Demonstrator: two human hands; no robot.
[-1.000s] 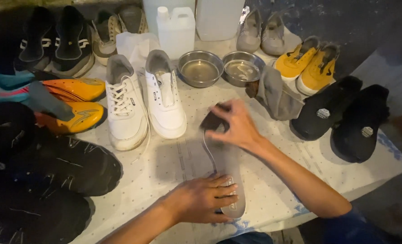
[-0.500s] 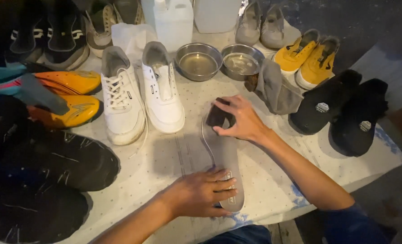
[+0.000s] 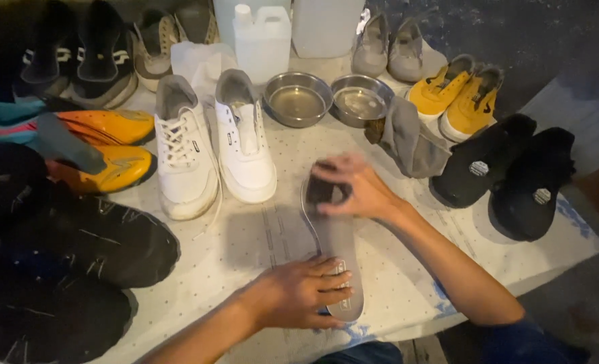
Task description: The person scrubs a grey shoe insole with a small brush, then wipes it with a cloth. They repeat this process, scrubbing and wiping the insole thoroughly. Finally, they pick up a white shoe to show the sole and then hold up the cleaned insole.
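— Grey insole (image 3: pixel 336 259): where does it lie?
— Flat on the pale dotted surface (image 3: pixel 245 236), lengthwise toward the viewer, just in front of the white sneakers (image 3: pixel 215 145).

— How are the hands placed?
— The left hand (image 3: pixel 299 293) presses the near end down, fingers flat and spread on the insole rather than closed round it. The right hand (image 3: pixel 353 189) is at the far end, its grip pinched on a small dark pad (image 3: pixel 320 191) that touches the insole.

— What surrounds them?
— Two steel bowls (image 3: pixel 326 101) and a white jug (image 3: pixel 262 40) behind; yellow shoes (image 3: pixel 458 91), black shoes (image 3: pixel 508 172) and a grey cloth (image 3: pixel 411 141) to the right; orange shoes (image 3: pixel 104 145) to the left.
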